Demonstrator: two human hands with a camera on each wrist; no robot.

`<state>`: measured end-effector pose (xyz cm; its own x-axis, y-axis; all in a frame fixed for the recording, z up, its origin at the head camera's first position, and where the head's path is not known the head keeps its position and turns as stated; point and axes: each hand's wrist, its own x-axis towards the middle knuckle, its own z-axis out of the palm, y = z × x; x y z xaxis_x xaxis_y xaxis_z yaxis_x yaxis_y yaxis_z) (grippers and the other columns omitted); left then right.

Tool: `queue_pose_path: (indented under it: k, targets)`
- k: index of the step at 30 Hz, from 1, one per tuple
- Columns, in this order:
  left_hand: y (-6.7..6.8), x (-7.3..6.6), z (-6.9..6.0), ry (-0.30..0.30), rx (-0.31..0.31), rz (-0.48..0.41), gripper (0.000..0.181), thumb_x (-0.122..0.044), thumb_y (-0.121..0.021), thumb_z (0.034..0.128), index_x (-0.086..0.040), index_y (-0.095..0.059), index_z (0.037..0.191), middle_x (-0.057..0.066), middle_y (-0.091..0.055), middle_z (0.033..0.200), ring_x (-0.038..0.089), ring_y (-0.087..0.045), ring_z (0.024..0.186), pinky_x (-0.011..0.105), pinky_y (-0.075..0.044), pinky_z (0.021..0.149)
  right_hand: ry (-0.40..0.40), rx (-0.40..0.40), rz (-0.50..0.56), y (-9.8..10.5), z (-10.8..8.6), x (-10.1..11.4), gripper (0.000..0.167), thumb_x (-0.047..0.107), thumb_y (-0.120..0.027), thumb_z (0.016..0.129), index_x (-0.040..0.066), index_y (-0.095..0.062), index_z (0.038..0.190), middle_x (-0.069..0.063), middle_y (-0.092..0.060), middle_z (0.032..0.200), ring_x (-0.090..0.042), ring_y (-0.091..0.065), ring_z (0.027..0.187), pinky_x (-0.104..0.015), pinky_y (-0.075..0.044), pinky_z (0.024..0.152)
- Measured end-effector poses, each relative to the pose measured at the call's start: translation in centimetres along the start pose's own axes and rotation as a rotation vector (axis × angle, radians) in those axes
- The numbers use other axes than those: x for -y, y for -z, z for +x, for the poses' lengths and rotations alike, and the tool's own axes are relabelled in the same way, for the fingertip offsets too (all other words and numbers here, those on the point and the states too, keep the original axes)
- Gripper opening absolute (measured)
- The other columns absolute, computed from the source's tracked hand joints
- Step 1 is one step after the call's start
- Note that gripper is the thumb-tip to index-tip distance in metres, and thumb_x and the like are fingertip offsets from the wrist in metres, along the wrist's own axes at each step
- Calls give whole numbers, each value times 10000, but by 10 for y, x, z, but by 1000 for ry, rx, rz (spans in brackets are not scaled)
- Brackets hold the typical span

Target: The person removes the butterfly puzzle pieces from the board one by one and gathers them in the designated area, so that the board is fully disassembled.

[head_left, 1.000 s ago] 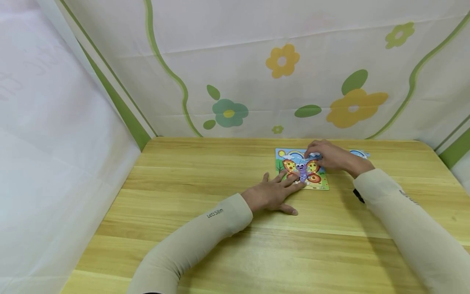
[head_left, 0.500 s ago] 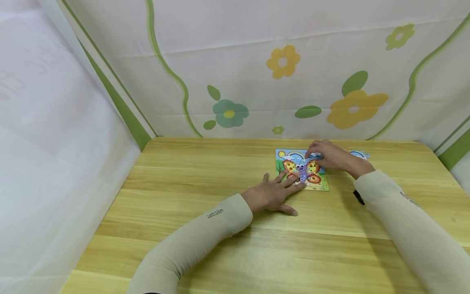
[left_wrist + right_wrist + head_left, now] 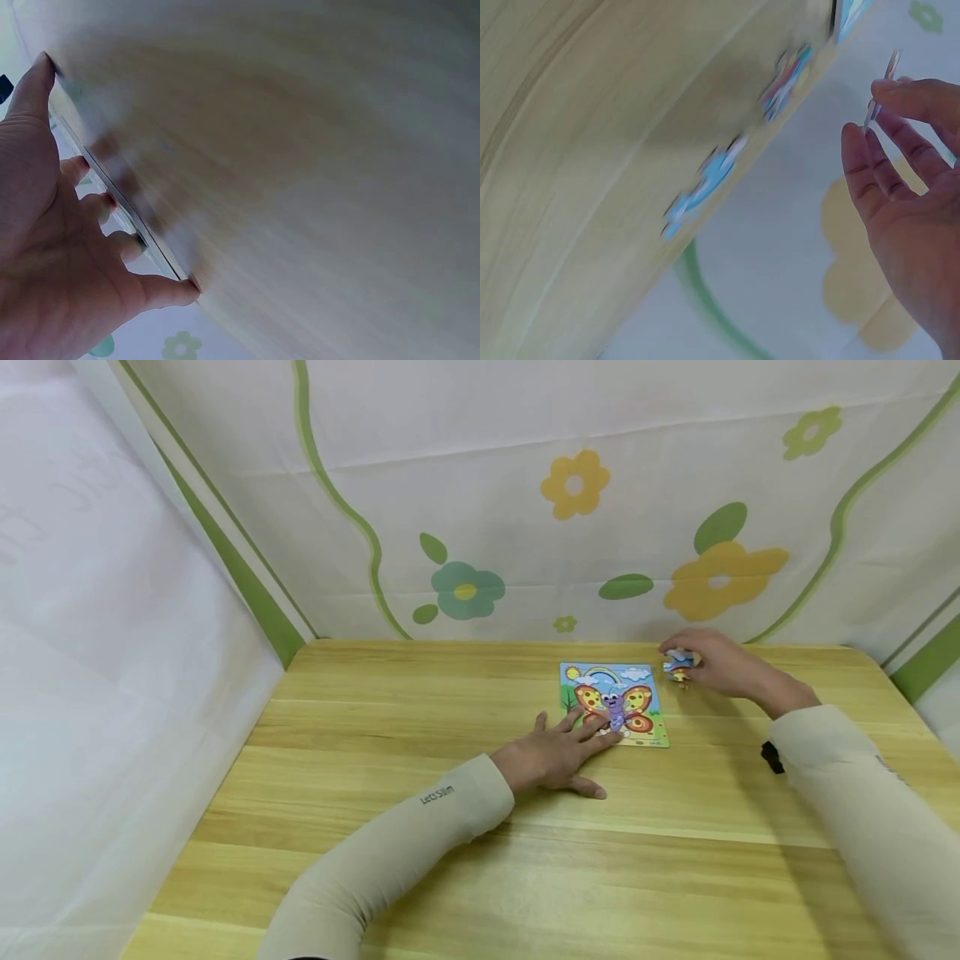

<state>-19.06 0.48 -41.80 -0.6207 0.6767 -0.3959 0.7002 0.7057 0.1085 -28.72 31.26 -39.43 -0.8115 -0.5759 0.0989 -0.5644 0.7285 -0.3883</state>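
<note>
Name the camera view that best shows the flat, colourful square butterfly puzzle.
The head view, because the butterfly puzzle shows its printed face, a bare left hand covering only the lower-left part. The left wrist view has only a thin strip, nearly edge-on; the right wrist view, a cut-off bit.

A right hand (image 3: 919, 217) pinches a thin flat piece (image 3: 893, 65), seen nearly edge-on, between thumb and fingertips. Two knobbed pieces, a blue-and-white one (image 3: 715, 172) and a multicoloured one (image 3: 786, 82), lie apart and slightly blurred near the edge of a wood-grain worktop (image 3: 592, 150). A pale blue corner of a panel (image 3: 851, 15) shows at the top. Behind, white cloth (image 3: 742, 247) bears a large yellow flower (image 3: 847, 292) and a curving green stem (image 3: 701, 289).
</note>
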Motion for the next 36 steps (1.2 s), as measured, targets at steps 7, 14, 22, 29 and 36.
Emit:
queue_pose_path:
  k: [7,14,22,29,36]
  targets:
    - [0,0,0,4,0,-4,896,-710,-479,997,-403,0,1690,-93,24,1786,239,60,1659,648,-165,1285,-118,25,-23,17,-24,-23,582,-217,-589,821,-166,-533,1398,-387,-578,1347,-523,-598,1166,-576,-550,858]
    - [1,0,-2,-6,-14,-27,898,-692,-500,998,-384,-25,1695,-76,-4,1789,255,51,1659,666,-175,1274,-158,35,-80,24,-45,-47,517,-192,-621,850,-190,-551,1362,-358,-611,1248,-482,-629,1072,-534,-566,795]
    - [-1,0,-1,-16,-24,-4,890,-699,-480,1004,-377,-21,1696,-79,9,1788,263,34,1659,658,-183,1276,-230,77,-92,28,-66,-70,458,-187,-594,865,-218,-559,1321,-422,-555,1277,-530,-606,1075,-635,-542,860]
    - [0,-1,0,-11,-23,-6,885,-702,-474,1005,-390,-15,1694,-83,8,1788,252,41,1659,648,-175,1282,-280,110,-89,31,-79,-89,492,-212,-525,835,-239,-535,1326,-456,-515,1286,-574,-574,1099,-649,-528,862]
    - [1,-1,0,-4,-10,1,892,-714,-470,997,-402,-3,1690,-96,25,1786,244,56,1658,647,-168,1284,-314,141,-119,28,-83,-108,477,-193,-534,824,-224,-561,1298,-469,-540,1246,-605,-576,1085,-665,-508,862]
